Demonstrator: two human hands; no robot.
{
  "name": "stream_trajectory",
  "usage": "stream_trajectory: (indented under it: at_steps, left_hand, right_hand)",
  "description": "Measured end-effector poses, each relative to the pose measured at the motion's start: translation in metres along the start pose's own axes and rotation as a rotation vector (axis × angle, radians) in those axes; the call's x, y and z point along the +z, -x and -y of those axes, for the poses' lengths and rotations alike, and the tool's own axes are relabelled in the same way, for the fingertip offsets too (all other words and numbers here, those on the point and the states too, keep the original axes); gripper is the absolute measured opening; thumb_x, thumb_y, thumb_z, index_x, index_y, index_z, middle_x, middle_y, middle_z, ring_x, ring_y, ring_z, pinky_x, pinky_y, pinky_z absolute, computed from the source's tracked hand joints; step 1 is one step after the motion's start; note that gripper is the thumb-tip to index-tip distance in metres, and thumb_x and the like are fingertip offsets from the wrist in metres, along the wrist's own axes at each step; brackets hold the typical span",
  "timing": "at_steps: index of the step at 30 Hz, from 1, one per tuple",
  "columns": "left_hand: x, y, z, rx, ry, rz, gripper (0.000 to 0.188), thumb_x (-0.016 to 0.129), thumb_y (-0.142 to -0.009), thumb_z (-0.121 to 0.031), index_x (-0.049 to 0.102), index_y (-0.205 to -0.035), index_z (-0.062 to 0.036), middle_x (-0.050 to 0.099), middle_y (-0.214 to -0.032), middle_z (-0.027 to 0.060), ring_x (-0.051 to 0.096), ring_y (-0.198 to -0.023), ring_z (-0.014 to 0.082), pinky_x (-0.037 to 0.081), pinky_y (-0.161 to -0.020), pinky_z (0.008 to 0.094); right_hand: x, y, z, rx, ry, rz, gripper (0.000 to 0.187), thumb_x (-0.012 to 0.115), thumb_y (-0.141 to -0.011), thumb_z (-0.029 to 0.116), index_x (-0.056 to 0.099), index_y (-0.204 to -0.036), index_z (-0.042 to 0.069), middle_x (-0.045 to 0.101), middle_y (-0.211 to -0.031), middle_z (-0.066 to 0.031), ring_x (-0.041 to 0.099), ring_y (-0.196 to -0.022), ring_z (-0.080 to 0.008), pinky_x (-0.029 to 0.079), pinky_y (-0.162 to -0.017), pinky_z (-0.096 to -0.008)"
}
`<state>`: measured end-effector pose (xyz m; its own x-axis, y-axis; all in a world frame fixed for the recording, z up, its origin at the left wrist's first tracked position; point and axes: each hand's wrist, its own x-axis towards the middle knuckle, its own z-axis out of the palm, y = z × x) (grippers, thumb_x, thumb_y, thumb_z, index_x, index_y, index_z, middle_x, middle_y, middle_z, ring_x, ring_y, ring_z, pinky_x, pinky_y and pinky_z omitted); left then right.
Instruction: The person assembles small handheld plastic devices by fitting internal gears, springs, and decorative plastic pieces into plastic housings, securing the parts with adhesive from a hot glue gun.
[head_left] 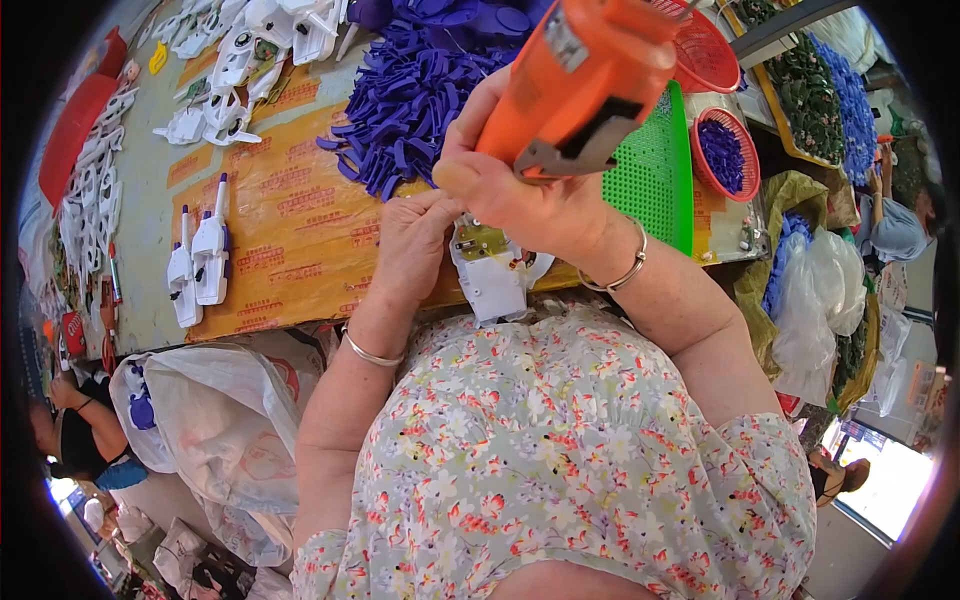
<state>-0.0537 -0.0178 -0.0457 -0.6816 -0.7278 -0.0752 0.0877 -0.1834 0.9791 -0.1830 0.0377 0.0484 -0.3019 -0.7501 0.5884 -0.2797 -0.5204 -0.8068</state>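
An orange power screwdriver (590,85) is gripped in my right hand (545,210), raised over the table's near edge. Below it lies a white plastic toy casing (492,288), with a greenish circuit board (480,242) showing in its upper part. My left hand (415,235) is closed in a pinch at the casing's upper left. Its fingertips run behind my right thumb, so what they pinch is hidden. The screwdriver's tip is not visible. Left of my hands, white toy walkie-talkies (210,255) with purple parts lie side by side.
A heap of purple plastic pieces (405,100) lies beyond my hands. White casings (270,45) are piled at the far left. To the right are a green perforated basket (655,170) and a red basket (698,125) of purple parts. A plastic bag (215,420) hangs by the near edge.
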Motion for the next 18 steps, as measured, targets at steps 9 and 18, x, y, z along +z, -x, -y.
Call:
stream_trajectory:
  at_steps: [9,18]
  left_hand:
    - [0.006,0.002,-0.005,0.118,0.052,0.005,0.019,0.055,-0.086,-0.011,0.069,-0.084,0.0015,0.067,-0.078,0.0029,0.06,-0.068,0.0073,0.047,-0.062,0.0214]
    - [-0.005,0.011,-0.027,-0.343,0.238,0.191,0.026,0.056,-0.087,-0.013,0.061,-0.106,0.0042,0.066,-0.093,0.0077,0.061,-0.085,0.0147,0.049,-0.077,0.028]
  right_hand:
    - [-0.003,0.001,0.006,0.121,-0.027,0.213,0.033,0.082,-0.065,0.014,0.06,-0.087,0.004,0.057,-0.078,0.001,0.05,-0.068,-0.0075,0.043,-0.062,-0.0237]
    - [-0.036,-0.018,0.015,-0.125,-0.042,-0.099,0.053,0.059,-0.086,0.046,0.05,-0.109,-0.001,0.058,-0.108,-0.0159,0.059,-0.096,-0.022,0.048,-0.083,-0.0351]
